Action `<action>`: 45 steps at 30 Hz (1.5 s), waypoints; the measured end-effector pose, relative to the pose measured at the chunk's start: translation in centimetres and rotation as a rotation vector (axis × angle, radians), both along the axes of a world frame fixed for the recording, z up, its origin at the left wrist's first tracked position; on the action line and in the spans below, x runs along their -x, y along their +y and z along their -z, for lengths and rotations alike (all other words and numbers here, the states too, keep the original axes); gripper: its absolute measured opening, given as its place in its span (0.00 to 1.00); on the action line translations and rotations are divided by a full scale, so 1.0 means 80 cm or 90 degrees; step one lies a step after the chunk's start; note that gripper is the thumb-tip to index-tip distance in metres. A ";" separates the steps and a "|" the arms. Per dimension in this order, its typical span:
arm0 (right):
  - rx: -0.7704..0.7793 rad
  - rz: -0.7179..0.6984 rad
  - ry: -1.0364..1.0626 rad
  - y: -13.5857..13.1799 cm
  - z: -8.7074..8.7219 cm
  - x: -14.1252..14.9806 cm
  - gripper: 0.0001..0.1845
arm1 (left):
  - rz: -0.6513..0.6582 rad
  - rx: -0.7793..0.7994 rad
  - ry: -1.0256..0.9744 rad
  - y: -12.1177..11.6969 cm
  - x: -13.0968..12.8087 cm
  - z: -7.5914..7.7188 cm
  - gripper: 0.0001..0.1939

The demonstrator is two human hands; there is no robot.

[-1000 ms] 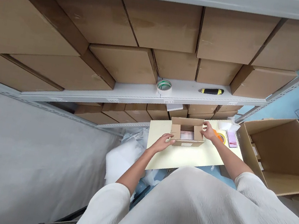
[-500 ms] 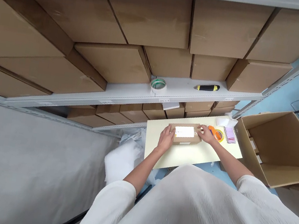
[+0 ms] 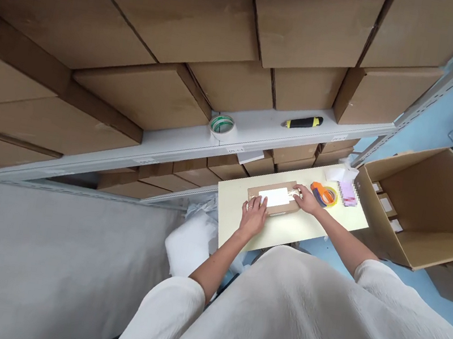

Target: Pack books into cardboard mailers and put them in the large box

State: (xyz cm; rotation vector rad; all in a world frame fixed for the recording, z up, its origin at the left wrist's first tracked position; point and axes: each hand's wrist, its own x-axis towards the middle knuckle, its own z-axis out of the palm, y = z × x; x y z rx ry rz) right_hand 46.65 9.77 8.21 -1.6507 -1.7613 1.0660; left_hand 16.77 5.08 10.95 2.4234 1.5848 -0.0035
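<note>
A small cardboard box (image 3: 253, 193) with a white label (image 3: 274, 197) on top lies on the pale yellow tabletop (image 3: 230, 216). My left hand (image 3: 253, 216) rests on the near left part of it, fingers spread, their tips reaching the label's edge. At the right end, my right hand (image 3: 306, 199) has its fingers bent over the box beside a shiny strip that looks like clear tape. Just right of that hand sit an orange tape dispenser (image 3: 317, 191) and a yellow roll of tape (image 3: 332, 198).
A large open carton (image 3: 445, 198) holding several small labelled boxes stands right of the table. A tape roll (image 3: 222, 126) and a black-and-yellow cutter (image 3: 304, 123) lie on the shelf (image 3: 258, 130), below stacked cartons (image 3: 317, 29). White wrapping (image 3: 188, 246) bulges at the table's left.
My left hand has shifted from the box's left end to its near side, fingers onto the label's edge. The box is turned slightly; the camera view has tilted.
</note>
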 end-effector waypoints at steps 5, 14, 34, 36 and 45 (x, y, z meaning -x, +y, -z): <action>-0.006 0.067 -0.100 -0.023 0.023 -0.036 0.25 | 0.006 0.001 0.016 0.003 0.000 -0.007 0.31; 0.164 0.176 -0.364 -0.033 0.063 -0.121 0.30 | -0.036 0.024 0.025 0.007 -0.013 -0.005 0.31; 0.195 0.164 -0.343 -0.010 0.060 -0.133 0.18 | -0.053 0.020 0.027 0.006 -0.016 -0.002 0.31; 0.208 0.161 -0.329 -0.008 0.045 -0.142 0.17 | -0.052 0.019 0.021 0.006 -0.016 -0.002 0.31; 0.217 0.018 -0.065 0.027 -0.081 -0.155 0.20 | -0.052 0.014 -0.024 0.008 -0.014 0.003 0.32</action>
